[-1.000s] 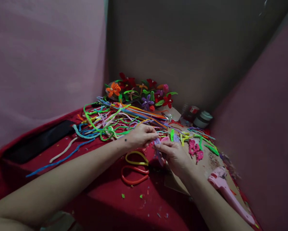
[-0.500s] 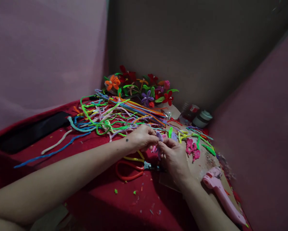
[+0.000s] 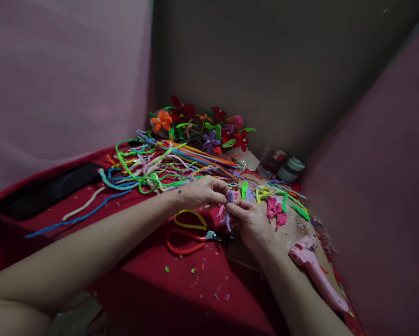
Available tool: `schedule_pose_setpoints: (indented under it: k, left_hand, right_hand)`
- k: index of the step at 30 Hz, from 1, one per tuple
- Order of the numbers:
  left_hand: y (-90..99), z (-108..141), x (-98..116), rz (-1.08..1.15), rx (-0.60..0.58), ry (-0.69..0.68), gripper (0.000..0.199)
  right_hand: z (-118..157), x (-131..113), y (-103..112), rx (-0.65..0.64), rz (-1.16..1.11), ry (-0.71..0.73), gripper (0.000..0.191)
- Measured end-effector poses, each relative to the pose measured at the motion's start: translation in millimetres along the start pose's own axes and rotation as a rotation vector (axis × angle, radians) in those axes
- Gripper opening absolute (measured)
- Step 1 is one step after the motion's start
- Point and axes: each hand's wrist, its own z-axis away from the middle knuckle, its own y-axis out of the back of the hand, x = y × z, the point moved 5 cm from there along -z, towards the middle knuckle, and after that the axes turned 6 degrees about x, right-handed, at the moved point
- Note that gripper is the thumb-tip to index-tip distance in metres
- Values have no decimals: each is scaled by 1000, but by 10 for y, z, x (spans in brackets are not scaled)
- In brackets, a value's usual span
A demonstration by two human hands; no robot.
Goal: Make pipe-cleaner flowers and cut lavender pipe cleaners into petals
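Between the fingertips of both hands is a small purple pipe cleaner (image 3: 230,196), bent into a loop at the top with an end hanging below. My left hand (image 3: 211,192) pinches it from the left, and my right hand (image 3: 253,219) grips it from the right with thumb and finger. Part of the piece is hidden by the fingers. Just under the hands lie scissors (image 3: 186,241) with one red and one yellow handle, their dark blades pointing right. Pink pipe-cleaner pieces (image 3: 275,211) rest on the cardboard (image 3: 293,226) right of my right hand.
A pink glue gun (image 3: 316,270) lies at the right on the cardboard. Tangled pipe cleaners (image 3: 153,170) spread over the red cloth (image 3: 153,280). Behind them stand pipe-cleaner flowers (image 3: 211,140). A bottle (image 3: 275,158) and a lidded jar (image 3: 291,169) are at the back right; a black case (image 3: 51,189) is at left.
The purple pipe cleaner has turned in my fingers, so its loop and hanging end show more. Both hands remain on it. The whole view has shifted slightly.
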Motion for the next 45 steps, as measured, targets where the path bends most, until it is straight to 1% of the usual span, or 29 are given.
schedule_pose_setpoints:
  k: [3,6,8,10,11,13,17,21,24,27,29,31,34,36,38,41,43,45]
  left_hand:
    - [32,-34,-26,41,-5,-10,15]
    - [-10,-41,-10,96,17,-6,12]
    - [-42,-38,7,87,68,4,10]
    - [-47,-32,16,66,161,25,10]
    - [-48,-29,18,60,197,34,10]
    - [-58,-23,23,65,223,34,9]
    - [-76,-6,31,81,168,-14,10]
    - [-90,22,21,118,54,-56,10]
    - [-77,39,-16,149,-9,-73,13]
    - [-46,50,-60,144,-16,-70,16]
    - [-20,57,-69,122,27,-65,16]
    - [2,63,-67,96,95,-47,17]
    - [28,71,-64,47,195,-15,18]
    - [45,74,-62,27,250,-19,17]
    - [50,77,-60,36,271,-34,16]
    - [31,85,-53,14,264,-48,13]
    - [28,102,-36,-106,304,-68,12]
    - [36,134,23,-317,394,-167,12]
  right_hand:
    - [8,-20,-3,29,11,37,20]
    - [28,-62,-16,80,34,91,20]
    - [34,-68,-17,106,21,100,19]
    - [25,-46,-7,115,-17,76,18]
    - [17,-29,-1,110,-46,58,17]
    - [-5,5,5,79,-119,17,15]
    - [-24,44,-36,-53,-199,-65,13]
    - [2,30,-110,-168,-206,-97,13]
    - [11,28,-130,-193,-173,-105,14]
    - [-13,41,-92,-126,-110,-93,13]
    - [-30,44,-64,-73,-83,-59,15]
    - [-33,52,-55,-42,-58,-38,16]
    - [-12,59,-68,-18,-33,-32,18]
    - [10,58,-88,-20,-26,-43,19]
    - [30,62,-114,-41,-1,-65,20]
    - [43,64,-141,-64,38,-72,21]
    - [43,60,-144,-54,49,-50,19]
    - [44,59,-144,-39,76,-27,21]
